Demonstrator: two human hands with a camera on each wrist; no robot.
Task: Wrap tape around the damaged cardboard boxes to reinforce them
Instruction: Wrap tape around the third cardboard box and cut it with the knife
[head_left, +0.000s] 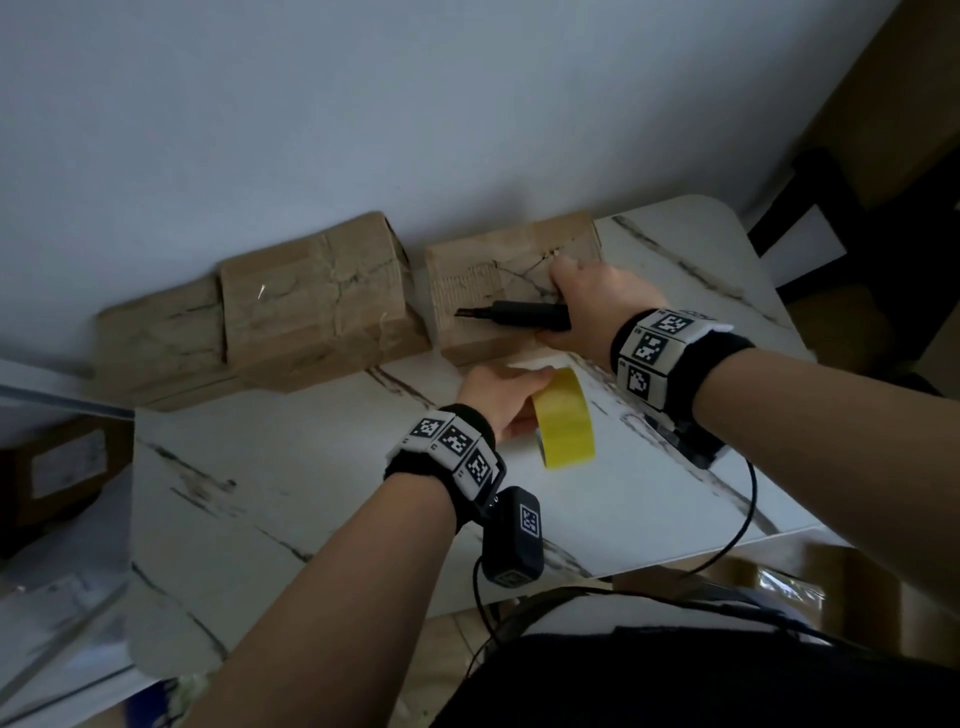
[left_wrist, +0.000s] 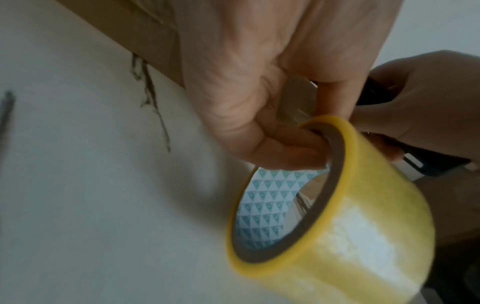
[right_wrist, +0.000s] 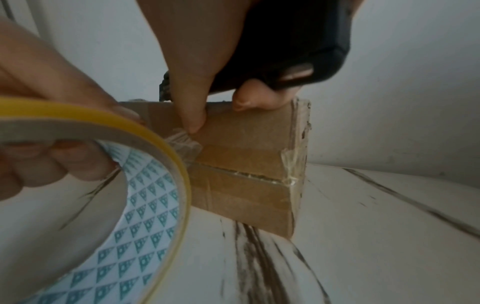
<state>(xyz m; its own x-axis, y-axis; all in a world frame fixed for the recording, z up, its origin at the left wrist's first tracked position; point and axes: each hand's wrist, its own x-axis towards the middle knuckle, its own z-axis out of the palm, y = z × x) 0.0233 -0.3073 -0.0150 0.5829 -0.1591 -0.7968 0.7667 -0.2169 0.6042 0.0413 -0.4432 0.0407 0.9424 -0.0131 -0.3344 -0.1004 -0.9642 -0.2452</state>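
Note:
Three worn cardboard boxes stand along the wall. My right hand (head_left: 576, 299) rests on the rightmost box (head_left: 483, 291) and grips a black cutter (head_left: 519, 314) lying across the box top. In the right wrist view its thumb (right_wrist: 193, 121) presses a crumpled end of clear tape (right_wrist: 185, 142) against the box's front face (right_wrist: 246, 164). Just in front of the box my left hand (head_left: 501, 392) holds the yellow tape roll (head_left: 563, 421) upright over the table, fingers (left_wrist: 293, 148) hooked through its core (left_wrist: 270, 207). A short strip runs from the roll to the box.
The middle box (head_left: 317, 306) and the left box (head_left: 161, 343) sit close together against the grey wall. The white marbled table (head_left: 322, 519) ends near my body. A dark chair (head_left: 852, 244) stands at right, another box (head_left: 57, 467) sits low at left. Cables (head_left: 737, 535) hang from my wrists.

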